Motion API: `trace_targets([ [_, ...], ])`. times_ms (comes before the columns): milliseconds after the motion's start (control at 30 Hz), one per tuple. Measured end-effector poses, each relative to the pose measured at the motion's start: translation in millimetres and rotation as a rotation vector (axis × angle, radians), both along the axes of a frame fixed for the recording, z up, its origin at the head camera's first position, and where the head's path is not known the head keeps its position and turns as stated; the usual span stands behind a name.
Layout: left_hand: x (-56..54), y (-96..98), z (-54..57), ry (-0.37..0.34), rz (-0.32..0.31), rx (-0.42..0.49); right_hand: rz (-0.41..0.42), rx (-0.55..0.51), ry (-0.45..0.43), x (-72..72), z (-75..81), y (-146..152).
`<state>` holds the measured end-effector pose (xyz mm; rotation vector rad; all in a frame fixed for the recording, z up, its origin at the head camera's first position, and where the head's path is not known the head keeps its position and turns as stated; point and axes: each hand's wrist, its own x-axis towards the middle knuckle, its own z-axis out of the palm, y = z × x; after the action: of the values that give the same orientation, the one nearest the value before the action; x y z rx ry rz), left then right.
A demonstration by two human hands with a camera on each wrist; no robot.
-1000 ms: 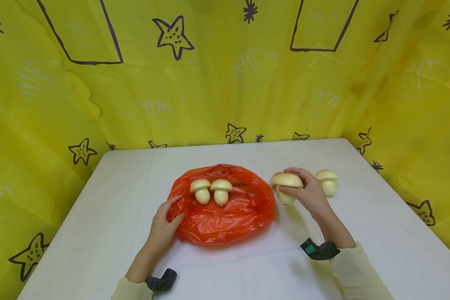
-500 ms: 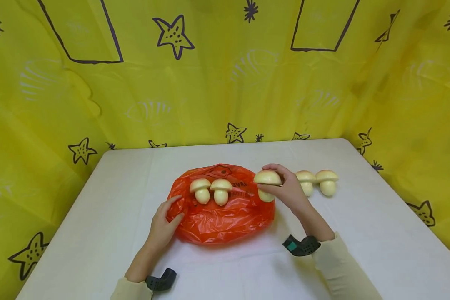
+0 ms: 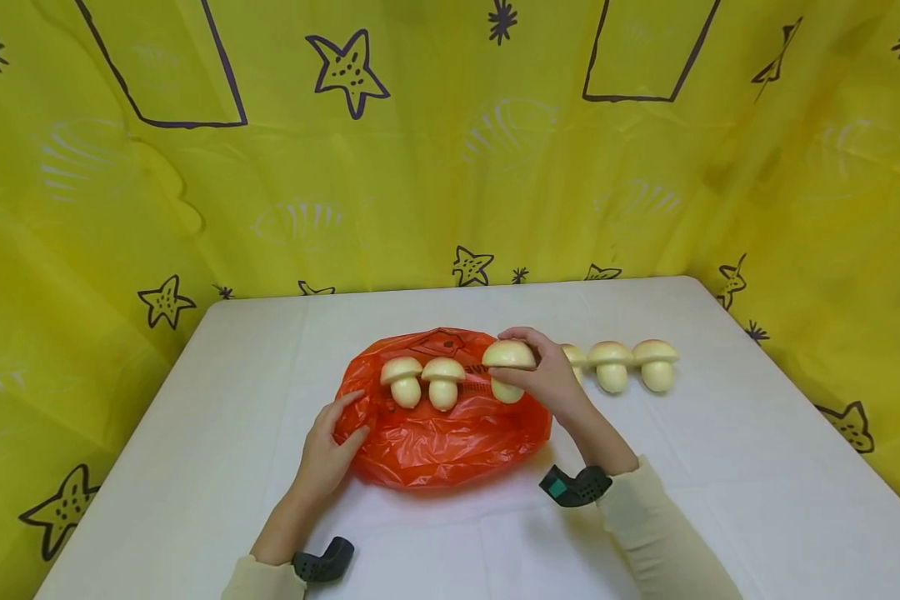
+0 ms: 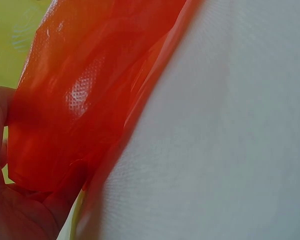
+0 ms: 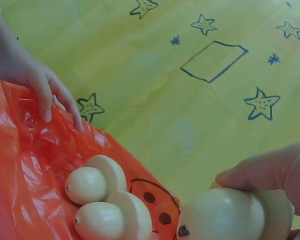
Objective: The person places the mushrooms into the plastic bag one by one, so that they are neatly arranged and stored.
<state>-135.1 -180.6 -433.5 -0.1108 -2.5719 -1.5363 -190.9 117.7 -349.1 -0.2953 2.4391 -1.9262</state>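
Note:
A red plastic bag (image 3: pixel 450 454) lies spread on the table, its left edge held by my left hand (image 3: pixel 328 446), whose fingers and thumb curl round the film. Two cream toy mushrooms, a left one (image 3: pixel 403 383) and a right one (image 3: pixel 443 385), lie side by side within the bag's outline, caps toward the back. My right hand (image 3: pixel 547 375) grips a third toy mushroom (image 3: pixel 508 358) by its cap, over the bag's right part. In the right wrist view the held mushroom's stem (image 5: pixel 220 215) points left, with a dark spot at its tip.
To the right of the bag, more toy mushrooms stand in a row: one partly hidden by my right hand, a middle one (image 3: pixel 611 367) and an end one (image 3: pixel 656 365). A yellow patterned curtain (image 3: pixel 420 183) borders the white table (image 3: pixel 217 400) at the back and sides.
My right hand has carried its mushroom leftward from beside the bag to over it, uncovering more of the mushroom row. My left hand has stayed at the bag's left edge.

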Motion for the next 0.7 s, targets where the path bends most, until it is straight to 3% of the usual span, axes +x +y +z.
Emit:
trace_targets([
  [400, -0.5, 0.2, -0.6, -0.011, 0.003, 0.007, -0.003, 0.059, -0.033, -0.7, -1.1, -20],
  [700, -0.7, -0.1, -0.8, -0.009, 0.003, 0.006, -0.027, 0.157, -0.014, -4.5, -11.9, -29],
])
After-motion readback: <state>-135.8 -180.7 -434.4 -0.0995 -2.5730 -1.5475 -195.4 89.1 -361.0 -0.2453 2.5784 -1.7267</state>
